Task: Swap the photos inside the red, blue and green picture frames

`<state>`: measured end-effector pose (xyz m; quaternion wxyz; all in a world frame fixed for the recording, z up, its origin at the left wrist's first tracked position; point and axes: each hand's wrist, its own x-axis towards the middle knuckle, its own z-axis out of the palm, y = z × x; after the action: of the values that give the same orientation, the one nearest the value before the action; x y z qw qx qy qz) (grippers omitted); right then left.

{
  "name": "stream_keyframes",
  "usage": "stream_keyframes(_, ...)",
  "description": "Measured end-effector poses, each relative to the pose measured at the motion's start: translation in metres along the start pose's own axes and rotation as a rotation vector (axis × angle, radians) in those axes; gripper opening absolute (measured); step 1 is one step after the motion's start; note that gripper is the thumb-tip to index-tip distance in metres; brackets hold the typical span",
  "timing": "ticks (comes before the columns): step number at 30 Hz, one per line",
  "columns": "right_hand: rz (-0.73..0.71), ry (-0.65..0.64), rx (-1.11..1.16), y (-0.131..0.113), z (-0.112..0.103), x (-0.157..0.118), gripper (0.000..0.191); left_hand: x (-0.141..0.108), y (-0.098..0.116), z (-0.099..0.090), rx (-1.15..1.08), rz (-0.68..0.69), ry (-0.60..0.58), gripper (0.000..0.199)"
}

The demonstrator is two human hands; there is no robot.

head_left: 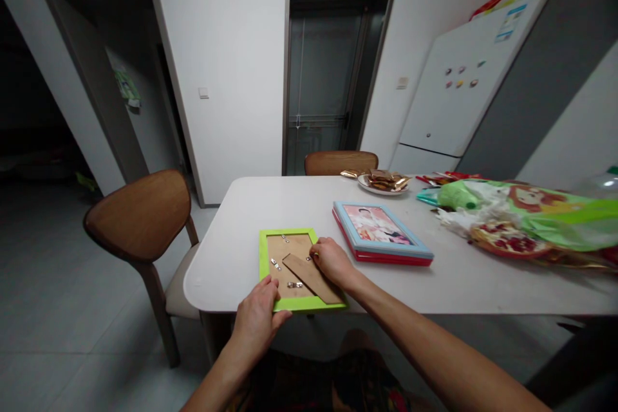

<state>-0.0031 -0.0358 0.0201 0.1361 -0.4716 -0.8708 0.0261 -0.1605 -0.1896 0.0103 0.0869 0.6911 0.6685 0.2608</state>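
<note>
A green picture frame (264,257) lies face down at the table's front edge, its brown backing board (290,248) with a stand flap and small metal clips facing up. My left hand (258,309) grips the frame's lower left corner, thumb at the front edge and fingers on top. On the frame's right side, the fingers of my right hand (331,262) are pinched together at a metal clip, which they partly cover. To the right lies a stack of frames, a light blue one (405,246) with a photo on top of red ones (393,260).
The white table (217,270) carries a plate (381,190) of gold-wrapped packets at the back. At the right are a green plastic bag (570,225) and an opened pomegranate (512,241). Wooden chairs stand at the left (145,215) and behind (340,161).
</note>
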Motion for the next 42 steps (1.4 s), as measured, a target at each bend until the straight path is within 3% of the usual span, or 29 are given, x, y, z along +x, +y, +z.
stream_keyframes(8, 0.035, 0.046, 0.004, -0.014, 0.005, 0.016, 0.027, -0.003, -0.001, 0.001, -0.011, 0.004, -0.011, 0.035)
stream_keyframes(16, 0.156, -0.006, 0.077, -0.034, 0.033, 0.057, 0.029, -0.001, -0.003, 0.001, -0.032, 0.041, -0.020, 0.039)
stream_keyframes(21, 0.212, -0.001, 0.095, -0.035, 0.039, 0.057, 0.029, -0.002, -0.003, 0.002, -0.051, 0.050, -0.002, 0.038)
stream_keyframes(28, 0.158, 0.069, 0.109, -0.041, 0.033, 0.055, 0.028, -0.002, -0.003, 0.002, -0.039, 0.019, -0.001, 0.045)
stream_keyframes(33, 0.111, 0.105, 0.101, -0.030, 0.014, 0.037, 0.031, 0.003, -0.002, 0.001, -0.060, -0.009, -0.023, 0.043)
stream_keyframes(37, 0.011, -0.029, 0.090, -0.018, 0.001, 0.001, 0.038, 0.006, -0.002, 0.001, -0.057, -0.012, -0.017, 0.044)
stream_keyframes(42, -0.069, -0.023, 0.100, -0.025, 0.000, -0.025, 0.032, 0.007, -0.003, 0.004, -0.045, 0.027, 0.006, 0.031)
